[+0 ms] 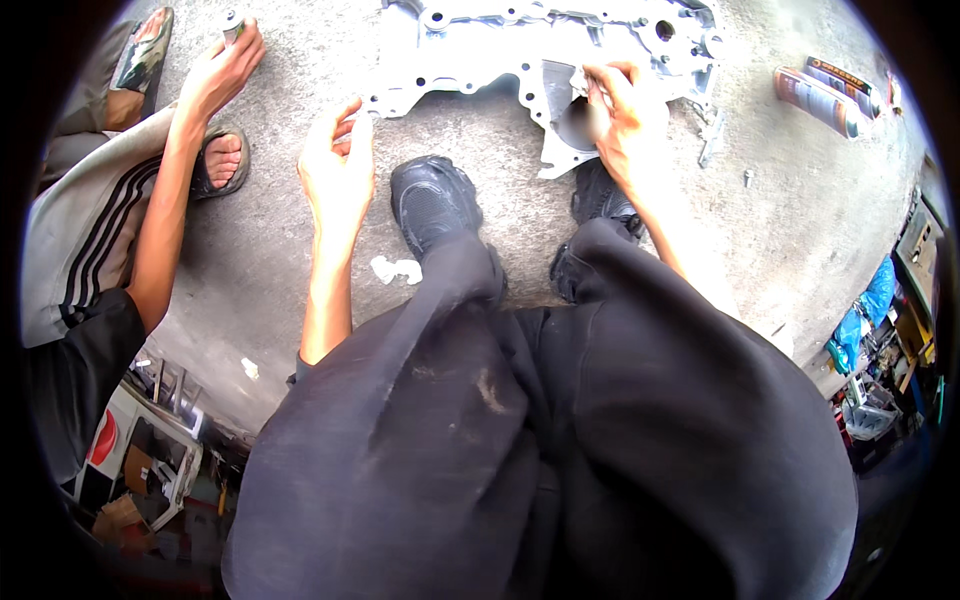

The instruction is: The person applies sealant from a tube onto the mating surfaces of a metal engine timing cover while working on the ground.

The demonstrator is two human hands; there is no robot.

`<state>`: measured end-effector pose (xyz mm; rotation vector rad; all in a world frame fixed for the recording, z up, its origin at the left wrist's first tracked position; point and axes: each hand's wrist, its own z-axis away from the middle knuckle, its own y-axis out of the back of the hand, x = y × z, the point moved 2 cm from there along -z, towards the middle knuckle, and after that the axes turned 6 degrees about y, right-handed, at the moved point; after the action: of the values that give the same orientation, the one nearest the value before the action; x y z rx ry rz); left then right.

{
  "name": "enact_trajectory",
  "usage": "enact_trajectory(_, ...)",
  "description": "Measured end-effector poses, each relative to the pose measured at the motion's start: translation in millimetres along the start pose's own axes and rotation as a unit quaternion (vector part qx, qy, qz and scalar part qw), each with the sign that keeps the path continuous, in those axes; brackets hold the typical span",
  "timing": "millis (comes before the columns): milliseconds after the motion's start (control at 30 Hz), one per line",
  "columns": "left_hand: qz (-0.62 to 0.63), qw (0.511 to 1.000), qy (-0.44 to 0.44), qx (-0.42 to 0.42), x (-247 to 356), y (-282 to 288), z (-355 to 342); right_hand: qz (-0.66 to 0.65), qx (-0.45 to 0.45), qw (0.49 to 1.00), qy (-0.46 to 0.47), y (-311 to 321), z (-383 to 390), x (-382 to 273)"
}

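A large silver metal casting [470,55], like an engine housing with bolt holes along its edge, lies on the concrete at the top of the view. My right hand [632,120] is over its right part, beside a flat grey projecting section [560,90]. Its thumb and fingers are pinched together; whatever is between them is too small and bright to identify. Near the casting's left end, my left hand [338,170] has loosely bent fingers held apart, with nothing in them. To the left, another person's hand [222,75] grips a small silver cylindrical piece [233,27].
Two spray cans [818,100] lie on their sides at the right. A small bolt [747,177] and white crumpled scraps [395,269] are on the floor. My black shoes [435,200] stand close to the casting. Clutter with a blue bag [865,310] fills the right edge.
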<state>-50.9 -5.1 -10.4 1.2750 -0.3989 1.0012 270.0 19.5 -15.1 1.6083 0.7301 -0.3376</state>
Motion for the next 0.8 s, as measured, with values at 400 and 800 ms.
enact_trajectory(400, 0.216, 0.958, 0.181, -0.047, 0, -19, 1, 0.082, -0.021, 0.996, 0.003, 61, 45, 78)
enact_trajectory(800, 0.257, 0.945, 0.204, -0.016, 4, -25, 5, 0.028, -0.005, 0.999, 0.027, 61, 7, 39)
